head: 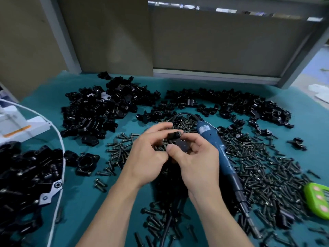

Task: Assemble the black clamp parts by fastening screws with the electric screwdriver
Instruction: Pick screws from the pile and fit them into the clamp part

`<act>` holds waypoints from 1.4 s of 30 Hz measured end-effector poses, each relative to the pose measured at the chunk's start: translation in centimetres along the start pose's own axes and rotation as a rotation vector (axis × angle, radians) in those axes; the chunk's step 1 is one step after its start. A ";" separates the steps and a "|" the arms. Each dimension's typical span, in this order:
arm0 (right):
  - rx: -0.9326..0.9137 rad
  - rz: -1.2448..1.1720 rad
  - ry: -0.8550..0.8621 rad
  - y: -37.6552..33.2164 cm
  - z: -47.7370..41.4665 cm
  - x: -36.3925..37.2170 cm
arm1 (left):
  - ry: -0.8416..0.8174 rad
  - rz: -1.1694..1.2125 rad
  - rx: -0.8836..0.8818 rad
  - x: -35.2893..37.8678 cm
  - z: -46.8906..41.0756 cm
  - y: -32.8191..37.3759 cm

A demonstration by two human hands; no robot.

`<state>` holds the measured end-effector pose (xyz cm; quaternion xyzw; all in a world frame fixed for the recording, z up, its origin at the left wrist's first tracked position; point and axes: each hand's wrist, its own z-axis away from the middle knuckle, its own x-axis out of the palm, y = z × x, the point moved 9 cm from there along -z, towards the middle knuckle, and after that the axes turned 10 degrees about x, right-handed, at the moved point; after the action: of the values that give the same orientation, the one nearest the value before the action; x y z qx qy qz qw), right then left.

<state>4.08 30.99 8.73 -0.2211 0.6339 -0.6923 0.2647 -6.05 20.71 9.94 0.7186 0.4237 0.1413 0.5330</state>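
Note:
Both hands meet over the middle of the teal table (pixel 89 193) around a black clamp part (pixel 178 141). My left hand (pixel 149 154) grips its left side with curled fingers. My right hand (pixel 194 157) pinches the right side, thumb on top. The blue electric screwdriver (pixel 220 152) lies on the table just right of my right hand, tip toward me, touched by neither hand. Loose black screws (pixel 267 175) cover the table under and right of the hands.
Piles of black clamp parts lie at the back left (pixel 99 111), back right (pixel 240 104) and near left (pixel 26 184). A white cable (pixel 59 139) curves down the left. A green device (pixel 318 200) sits at the right edge. Grey panels stand behind the table.

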 end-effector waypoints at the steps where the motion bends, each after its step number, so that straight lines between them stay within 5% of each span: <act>1: 0.002 -0.043 -0.027 0.0 -0.1 0.0 | -0.040 0.048 -0.016 0.6 0.1 0.0; 7: 0.089 -0.190 -0.093 0.6 -0.2 0.6 | -0.086 0.410 -0.149 2.0 0.2 -1.0; 21: -0.181 0.669 0.048 -4.0 2.0 -0.4 | 0.057 0.479 -0.282 2.7 0.6 -1.3; 29: -0.012 0.251 -0.039 -3.7 1.1 -2.0 | -0.034 0.800 -0.301 3.1 0.9 -1.2; 33: -0.036 0.325 0.025 -4.4 0.3 -3.8 | -0.023 0.931 -0.340 3.3 0.6 -1.2; 39: -0.057 0.629 0.135 -5.7 -5.3 -5.4 | 0.002 0.851 -0.308 2.2 -0.1 -1.6; 42: -0.048 0.809 0.109 -5.9 -9.5 -5.0 | 0.075 0.602 -0.294 1.2 -0.4 -2.4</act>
<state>1.28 41.73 13.85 0.0770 0.6986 -0.5280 0.4767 -6.72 22.01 7.63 0.7214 0.1868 0.3785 0.5491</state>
